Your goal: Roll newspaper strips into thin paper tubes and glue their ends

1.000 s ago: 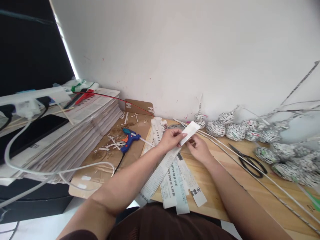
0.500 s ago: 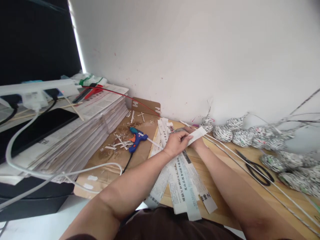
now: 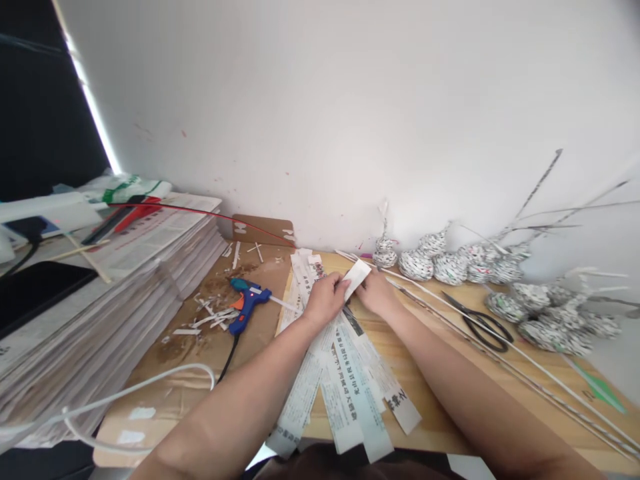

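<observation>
My left hand (image 3: 327, 298) pinches a narrow strip of paper (image 3: 358, 276), its blank white end pointing up and to the right. My right hand (image 3: 379, 293) is closed at the strip's right edge, its fingertips partly hidden behind the paper. Under both hands, several cut newspaper strips (image 3: 345, 393) lie fanned out over the wooden tabletop (image 3: 430, 407), reaching to its front edge. Left of them, a blue glue gun (image 3: 247, 305) with a teal nozzle rests on cardboard, a white glue stick (image 3: 285, 305) protruding from its back.
Black-handled scissors (image 3: 483, 323) and long rolled paper rods (image 3: 505, 360) lie to the right. Several woven paper gourd shapes (image 3: 450, 268) line the wall. Paper scraps (image 3: 213, 317) litter the cardboard (image 3: 170, 373). At left stands a newspaper stack (image 3: 165, 283), with a white cable (image 3: 145, 387) looping in front.
My view has swung to the right. The strip has turned more upright and shows less of its length, and my right hand has come from behind it to its right edge.
</observation>
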A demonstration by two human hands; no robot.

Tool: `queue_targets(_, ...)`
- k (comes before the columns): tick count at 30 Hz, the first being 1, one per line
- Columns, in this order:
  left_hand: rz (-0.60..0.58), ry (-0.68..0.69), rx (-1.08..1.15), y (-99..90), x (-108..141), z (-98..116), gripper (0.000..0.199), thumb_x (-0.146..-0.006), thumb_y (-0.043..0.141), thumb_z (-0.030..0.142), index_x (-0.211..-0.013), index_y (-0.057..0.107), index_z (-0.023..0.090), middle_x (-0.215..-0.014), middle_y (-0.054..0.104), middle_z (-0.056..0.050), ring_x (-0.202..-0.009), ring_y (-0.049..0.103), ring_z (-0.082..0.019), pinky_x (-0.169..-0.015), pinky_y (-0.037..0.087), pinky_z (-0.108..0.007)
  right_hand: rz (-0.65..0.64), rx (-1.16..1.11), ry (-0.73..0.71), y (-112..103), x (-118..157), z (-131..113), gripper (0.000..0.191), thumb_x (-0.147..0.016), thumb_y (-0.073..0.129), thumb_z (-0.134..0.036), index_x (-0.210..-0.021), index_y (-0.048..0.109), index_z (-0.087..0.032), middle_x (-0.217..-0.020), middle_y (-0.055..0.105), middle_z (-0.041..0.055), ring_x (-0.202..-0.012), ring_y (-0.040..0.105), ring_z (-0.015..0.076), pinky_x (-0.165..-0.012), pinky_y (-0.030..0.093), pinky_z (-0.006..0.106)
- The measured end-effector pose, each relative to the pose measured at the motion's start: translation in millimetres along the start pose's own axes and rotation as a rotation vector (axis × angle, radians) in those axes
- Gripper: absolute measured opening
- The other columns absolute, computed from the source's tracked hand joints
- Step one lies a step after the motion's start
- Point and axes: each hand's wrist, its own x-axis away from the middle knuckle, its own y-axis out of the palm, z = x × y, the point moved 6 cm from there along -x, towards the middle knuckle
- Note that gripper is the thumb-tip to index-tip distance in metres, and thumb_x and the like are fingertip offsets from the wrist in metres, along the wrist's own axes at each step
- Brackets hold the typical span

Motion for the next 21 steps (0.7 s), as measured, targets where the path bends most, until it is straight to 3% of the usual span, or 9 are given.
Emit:
queue_targets(3,0.03,-0.107,0.151,-2.4,-2.7,-9.1,0.026,-0.086,0.049,0.044,-0.077,0.056,0.02,-0.061,0.056,0.002,-0.051,0.055,-0.014,-0.049,0.04,-0.023,0.01,0.043,-0.031,-2.8,7.1,-3.4,0.036,-0.09,0.041,-0.026,-0.118,0.061,-0.017,-0.116,0.059,0.0126,-0.111,0.051,0.026,-0.094,0.035,0.037)
queue_targets(6,0.153,-0.176,0.269,-13.4,-6.6,-14.9,0.029,-0.085,0.049,0.048,-0.082,0.054,0.02,-0.065,0.06,0.002,-0.045,0.053,-0.012,-0.044,0.039,-0.022,0.032,0.131,0.03,-7.9,16.8,-6.3,0.037,-0.087,0.046,-0.031,-0.121,0.06,-0.024,-0.133,0.051,0.0115,-0.122,0.04,0.0355,-0.095,0.031,0.049)
queue_targets(8,0.236,-0.181,0.297,-21.5,-8.7,-15.4,0.03,-0.085,0.05,0.049,-0.082,0.054,0.019,-0.068,0.063,0.001,-0.043,0.05,-0.01,-0.044,0.039,-0.022,0.1,0.197,0.054,-16.0,25.3,-13.4,0.039,-0.085,0.051,-0.036,-0.122,0.059,-0.026,-0.144,0.041,0.0114,-0.13,0.026,0.0431,-0.093,0.028,0.056)
queue_targets(11,0.281,-0.134,0.265,-27.0,-9.0,-10.2,0.03,-0.087,0.048,0.048,-0.081,0.055,0.019,-0.068,0.064,0.001,-0.047,0.05,-0.01,-0.05,0.041,-0.022,0.147,0.193,-0.053,-21.6,36.2,-35.9,0.033,-0.088,0.047,-0.039,-0.111,0.066,-0.024,-0.144,0.041,0.0105,-0.135,0.017,0.0423,-0.094,0.026,0.057)
queue_targets(14,0.275,-0.026,0.143,-26.9,-4.7,2.9,0.028,-0.087,0.049,0.044,-0.08,0.058,0.018,-0.067,0.061,0.001,-0.059,0.054,-0.012,-0.059,0.042,-0.023,0.075,0.086,-0.168,-10.9,38.1,-57.5,0.032,-0.089,0.046,-0.038,-0.107,0.067,-0.023,-0.132,0.054,0.0109,-0.134,0.022,0.0395,-0.099,0.022,0.056)
queue_targets(17,0.222,0.102,0.062,-22.9,1.8,19.9,0.025,-0.088,0.049,0.039,-0.081,0.061,0.018,-0.071,0.062,0.0,-0.068,0.056,-0.013,-0.065,0.042,-0.023,-0.005,-0.203,-0.125,7.5,24.9,-66.1,0.037,-0.085,0.05,-0.026,-0.12,0.061,-0.016,-0.127,0.056,0.0167,-0.128,0.032,0.0393,-0.1,0.025,0.055)
queue_targets(21,0.194,0.193,0.048,-22.4,7.2,34.0,0.021,-0.088,0.051,0.035,-0.083,0.064,0.019,-0.076,0.067,-0.002,-0.071,0.059,-0.014,-0.069,0.043,-0.024,-0.164,-0.555,-0.093,32.2,-2.7,-74.5,0.024,-0.089,0.051,-0.024,-0.109,0.064,-0.018,-0.123,0.057,0.015,-0.119,0.045,0.0314,-0.102,0.032,0.047)
